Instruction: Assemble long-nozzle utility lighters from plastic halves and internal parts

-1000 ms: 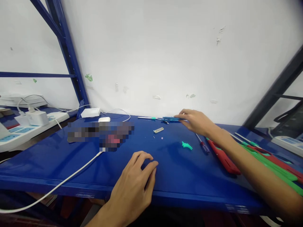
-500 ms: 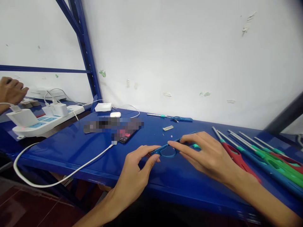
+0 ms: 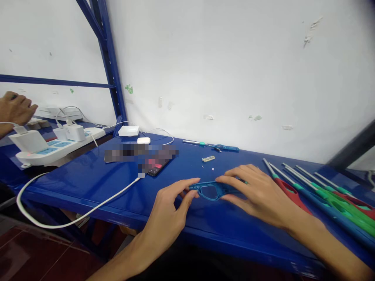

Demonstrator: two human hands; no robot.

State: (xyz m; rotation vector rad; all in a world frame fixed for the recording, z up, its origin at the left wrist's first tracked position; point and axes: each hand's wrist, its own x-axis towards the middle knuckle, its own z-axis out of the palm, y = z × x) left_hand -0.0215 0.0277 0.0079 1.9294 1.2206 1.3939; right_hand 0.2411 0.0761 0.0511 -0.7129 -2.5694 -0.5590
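Between my two hands is a blue plastic lighter handle shell [image 3: 223, 190], held just above the blue table, its trigger loop facing me. My left hand [image 3: 168, 208] pinches its left end between thumb and fingers. Around the other end are the fingers and thumb of my right hand [image 3: 259, 195], which hides part of it; a bit of green shows by those fingers. Beyond the hands lie a small pale slotted part [image 3: 208, 159] and a tiny white piece [image 3: 213, 169]. Farther back rests a long lighter [image 3: 224, 147] with a metal tube and blue handle.
Several long lighters [image 3: 331, 199] with red, blue and green handles lie at the right. A phone [image 3: 159, 166] with a white cable [image 3: 96, 212], an earbud case [image 3: 143, 141] and a white box [image 3: 129, 130] are leftward. Beyond a power strip [image 3: 58, 149] is another person's hand [image 3: 17, 109].
The blue shell has turned so its loop shows more openly, and my right fingers have shifted their grip along it. My left hand keeps its pinch. The view has moved slightly.
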